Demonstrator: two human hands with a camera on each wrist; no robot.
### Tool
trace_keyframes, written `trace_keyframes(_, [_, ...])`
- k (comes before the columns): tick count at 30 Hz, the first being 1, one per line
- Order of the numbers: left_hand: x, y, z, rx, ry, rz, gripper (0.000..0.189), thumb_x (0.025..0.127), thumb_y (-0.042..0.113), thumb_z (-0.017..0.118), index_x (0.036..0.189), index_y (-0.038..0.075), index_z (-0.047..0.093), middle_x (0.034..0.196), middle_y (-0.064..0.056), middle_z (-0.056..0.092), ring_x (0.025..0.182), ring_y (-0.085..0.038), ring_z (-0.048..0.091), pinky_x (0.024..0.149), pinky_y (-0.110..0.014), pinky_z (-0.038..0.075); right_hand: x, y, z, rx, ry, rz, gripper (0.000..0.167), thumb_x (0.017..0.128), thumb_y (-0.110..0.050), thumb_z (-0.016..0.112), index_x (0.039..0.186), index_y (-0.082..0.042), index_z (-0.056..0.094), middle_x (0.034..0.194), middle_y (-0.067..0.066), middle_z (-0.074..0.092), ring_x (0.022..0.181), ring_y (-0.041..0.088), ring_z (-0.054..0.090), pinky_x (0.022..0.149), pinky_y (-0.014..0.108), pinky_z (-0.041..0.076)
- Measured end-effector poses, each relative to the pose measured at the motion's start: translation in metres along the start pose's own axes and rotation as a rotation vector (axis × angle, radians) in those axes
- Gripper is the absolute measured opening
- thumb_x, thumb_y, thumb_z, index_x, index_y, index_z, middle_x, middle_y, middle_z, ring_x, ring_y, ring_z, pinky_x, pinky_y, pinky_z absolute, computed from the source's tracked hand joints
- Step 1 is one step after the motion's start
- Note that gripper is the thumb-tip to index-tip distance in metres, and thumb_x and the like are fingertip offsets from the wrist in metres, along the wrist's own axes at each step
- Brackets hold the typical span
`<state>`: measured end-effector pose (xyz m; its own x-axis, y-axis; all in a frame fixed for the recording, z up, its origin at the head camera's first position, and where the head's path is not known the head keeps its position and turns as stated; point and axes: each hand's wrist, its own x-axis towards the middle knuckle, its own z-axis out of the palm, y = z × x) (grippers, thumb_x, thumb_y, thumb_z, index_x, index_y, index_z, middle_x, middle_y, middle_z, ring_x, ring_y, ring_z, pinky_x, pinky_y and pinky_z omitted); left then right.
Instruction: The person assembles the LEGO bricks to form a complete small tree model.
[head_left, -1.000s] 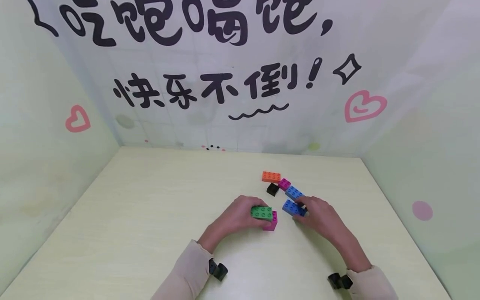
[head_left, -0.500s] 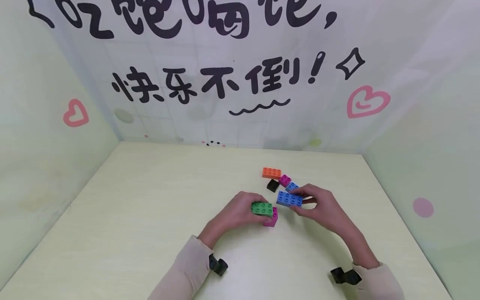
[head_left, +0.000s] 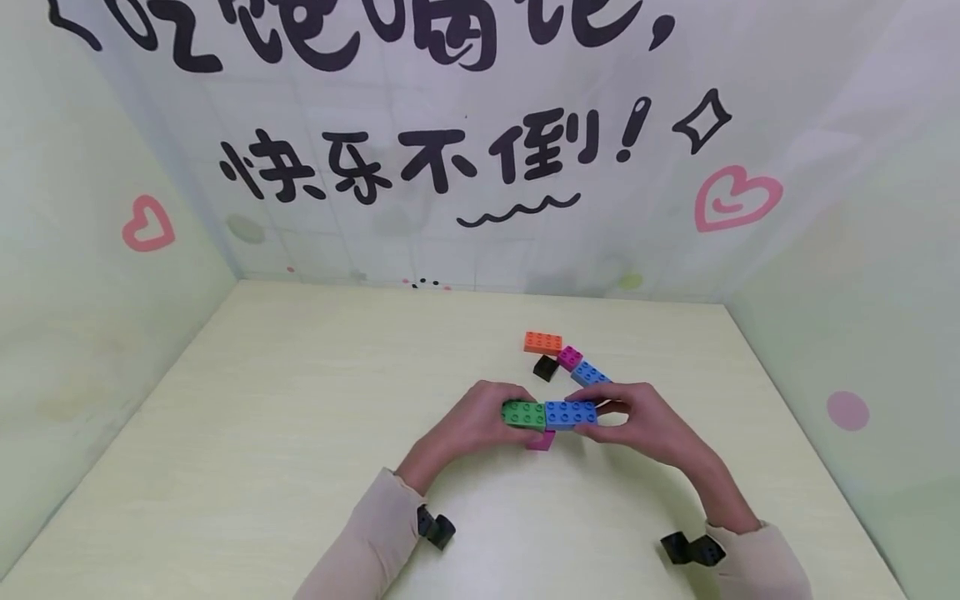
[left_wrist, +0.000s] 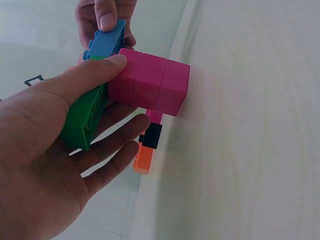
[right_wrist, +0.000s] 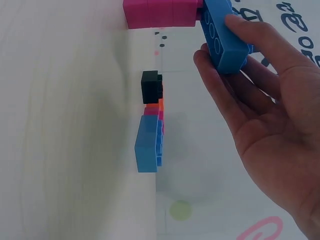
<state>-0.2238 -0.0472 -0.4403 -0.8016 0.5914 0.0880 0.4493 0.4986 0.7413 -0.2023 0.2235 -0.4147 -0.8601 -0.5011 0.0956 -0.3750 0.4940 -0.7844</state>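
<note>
A stack of several pink bricks (left_wrist: 150, 81) carries a green brick (head_left: 522, 413) on top, overhanging to the left. My left hand (head_left: 483, 419) grips the green brick and the top of the stack between thumb and fingers. In my right hand (head_left: 637, 421) a blue brick (head_left: 571, 414) is pinched between thumb and fingers. It lies end to end with the green brick, its inner end over the pink stack. The right wrist view shows the blue brick's hollow underside jutting out past the pink bricks.
Behind the hands, loose bricks lie on the pale table (head_left: 315, 375): an orange brick (head_left: 543, 342), a black brick (head_left: 546, 367), a pink brick (head_left: 570, 358) and a second blue brick (head_left: 590, 374). Printed wall sheets enclose the table's back and sides.
My right hand has lifted the blue brick off the table and moved it left onto the pink stack, beside the green brick. The left hand has kept its grip.
</note>
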Motion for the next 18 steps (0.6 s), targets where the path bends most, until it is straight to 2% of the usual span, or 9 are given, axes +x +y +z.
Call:
trace_keyframes(11, [0.0015,-0.0023,0.0016,-0.032,-0.006,0.009,0.035,0.079,0.031,0.084,0.107,0.015,0.072,0.094,0.013,0.067,0.081,-0.005,0.059,0.074,-0.021,0.05,-0.0011,0.0078,0.0006,0.051,-0.017,0.003,0.037,0.081,-0.025,0.082,0.116,-0.02,0.072,0.109,-0.004,0.069,0.095,0.019,0.064,0.082,0.035,0.055])
trace_keyframes(18, [0.0016,-0.0025,0.0017,-0.04,0.016,0.012,0.035,0.077,0.033,0.085,0.104,0.014,0.074,0.09,0.014,0.067,0.079,-0.006,0.059,0.071,-0.022,0.05,0.0006,0.007,0.0008,0.04,-0.016,-0.022,0.036,0.08,-0.023,0.083,0.115,-0.019,0.074,0.111,-0.004,0.07,0.095,0.02,0.063,0.081,0.046,0.054])
